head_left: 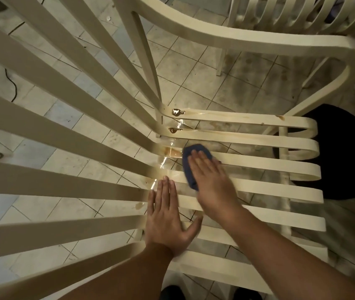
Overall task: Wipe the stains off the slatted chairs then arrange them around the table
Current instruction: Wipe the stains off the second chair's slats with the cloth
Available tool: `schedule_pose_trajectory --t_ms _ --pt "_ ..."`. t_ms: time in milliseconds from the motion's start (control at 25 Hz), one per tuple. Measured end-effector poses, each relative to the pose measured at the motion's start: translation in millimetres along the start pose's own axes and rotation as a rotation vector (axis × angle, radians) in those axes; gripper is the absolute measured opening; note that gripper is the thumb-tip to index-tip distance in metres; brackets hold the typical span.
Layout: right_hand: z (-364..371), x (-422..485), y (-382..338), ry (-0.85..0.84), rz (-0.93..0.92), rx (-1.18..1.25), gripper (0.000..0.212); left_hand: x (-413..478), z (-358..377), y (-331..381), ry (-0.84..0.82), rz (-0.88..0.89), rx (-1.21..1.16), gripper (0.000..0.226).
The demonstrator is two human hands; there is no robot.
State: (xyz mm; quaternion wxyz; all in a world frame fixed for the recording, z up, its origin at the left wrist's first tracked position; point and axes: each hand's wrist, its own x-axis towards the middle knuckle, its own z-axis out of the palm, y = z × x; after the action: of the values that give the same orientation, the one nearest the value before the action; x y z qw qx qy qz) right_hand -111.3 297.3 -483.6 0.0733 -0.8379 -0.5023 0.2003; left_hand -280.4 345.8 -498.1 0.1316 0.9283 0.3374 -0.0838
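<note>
While I press the blue cloth point(188, 163) flat under the right grip point(213, 182), fingers straight and clenching nothing, the left grip point(168, 217) lies released and spread on the seat slats just beside it, apparently to steady the slatted chair point(263, 167) against the wiping push. Chair sits directly beneath both grips. Its seat slats run lengthwise from the backrest bend, left of the grips, to the curled front edge, right. Brown stains point(177, 112) pool just beyond the cloth, unwiped.
</note>
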Motion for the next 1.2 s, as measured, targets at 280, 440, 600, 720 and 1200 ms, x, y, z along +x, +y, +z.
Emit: schedule_pose_trajectory --t_ms 280,440,600,720,1200 --pt "-8 -33 47 0.074 0.053 0.044 0.073 1 1 0 0.018 0.021 -0.02 0.106" --pt "-2 4 9 0.057 -0.098 0.035 0.079 1 2 0 0.019 0.011 0.002 0.107" --pt "-1 24 6 0.03 -0.222 -0.007 0.078 2 2 1 0.027 0.024 0.015 0.107" --pt "-6 13 45 0.033 -0.318 -0.021 0.079 0 1 1 0.037 0.014 0.014 0.107" --pt "-14 -69 119 0.159 0.133 -0.178 0.089 0 3 -1 0.051 0.021 -0.029 0.105"
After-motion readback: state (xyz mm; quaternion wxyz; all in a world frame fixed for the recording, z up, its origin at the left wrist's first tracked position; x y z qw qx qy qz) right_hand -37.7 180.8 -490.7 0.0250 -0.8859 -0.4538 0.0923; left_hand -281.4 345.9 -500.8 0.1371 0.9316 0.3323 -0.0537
